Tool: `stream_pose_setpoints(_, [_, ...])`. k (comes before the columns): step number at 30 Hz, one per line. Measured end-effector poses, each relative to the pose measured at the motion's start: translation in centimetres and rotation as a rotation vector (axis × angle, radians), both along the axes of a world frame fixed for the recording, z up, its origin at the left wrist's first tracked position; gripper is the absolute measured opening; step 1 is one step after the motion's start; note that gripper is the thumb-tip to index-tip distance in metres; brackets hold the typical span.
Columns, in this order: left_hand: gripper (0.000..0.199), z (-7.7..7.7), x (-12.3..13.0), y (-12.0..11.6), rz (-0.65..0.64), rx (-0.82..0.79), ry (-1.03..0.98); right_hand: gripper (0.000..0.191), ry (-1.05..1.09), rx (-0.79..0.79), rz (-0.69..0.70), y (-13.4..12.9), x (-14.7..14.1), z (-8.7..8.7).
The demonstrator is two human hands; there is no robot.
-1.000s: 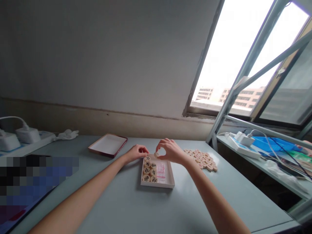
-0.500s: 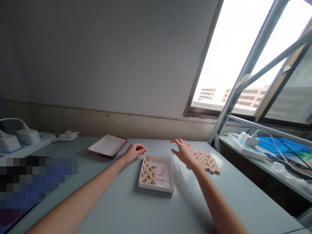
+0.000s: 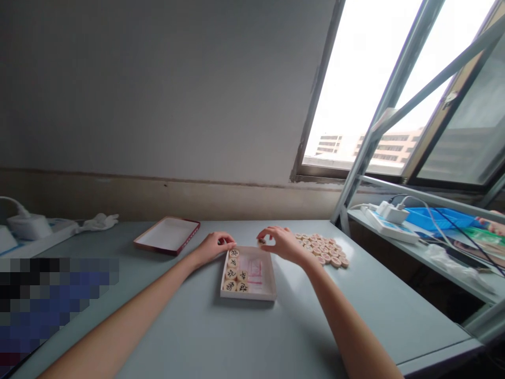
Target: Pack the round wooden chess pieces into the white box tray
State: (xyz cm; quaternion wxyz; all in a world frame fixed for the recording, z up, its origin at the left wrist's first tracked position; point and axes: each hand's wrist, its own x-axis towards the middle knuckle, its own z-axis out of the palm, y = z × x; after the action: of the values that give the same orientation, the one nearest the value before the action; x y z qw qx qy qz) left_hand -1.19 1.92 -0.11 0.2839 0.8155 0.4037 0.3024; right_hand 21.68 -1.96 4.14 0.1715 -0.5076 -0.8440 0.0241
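An open white box [image 3: 248, 297] on the table holds several round Chinese chess pieces [image 3: 231, 274] with black characters, lined up along its left side. My left hand [image 3: 215, 247] is at the box's back left corner, fingers curled and fingertips touching the rim. Above the back right part of the box, my right hand [image 3: 282, 243] pinches one chess piece [image 3: 261, 241] between thumb and fingers. Just right of that hand lies a cluster of pieces [image 3: 325, 250] with reddish characters, its near-left part hidden by the hand.
A dark red box lid [image 3: 168, 235] lies inside-up at the back left. Power strips with white chargers stand at the far left [image 3: 31, 225] and on the right shelf [image 3: 394, 213], near a blue tray [image 3: 437, 218]. A metal frame post [image 3: 355, 179] rises at the table's back right corner.
My right hand has moved left, from near the loose pieces to over the box, and now holds a piece. The right column in the box shows one piece fewer. My left hand meets the rim.
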Motion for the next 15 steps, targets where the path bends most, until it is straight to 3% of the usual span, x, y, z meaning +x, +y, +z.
stream_pose_setpoints(5, [0.032,0.2,0.0,-0.2,0.020,0.001,0.013,0.016,-0.085,0.009,-0.290,0.4,3.8,0.1])
stream_pose_setpoints(9, [0.033,0.4,0.1,-0.4,0.021,-0.006,0.013,0.020,-0.197,-0.022,-0.510,0.5,5.1,-0.1])
stream_pose_setpoints(12, [0.032,0.2,0.1,-0.2,0.014,-0.013,0.009,0.023,-0.049,0.043,-0.418,0.5,4.5,0.4])
stream_pose_setpoints(15, [0.032,-0.1,0.0,0.0,0.008,-0.023,-0.002,0.019,0.159,0.001,-0.098,-0.1,2.1,1.4])
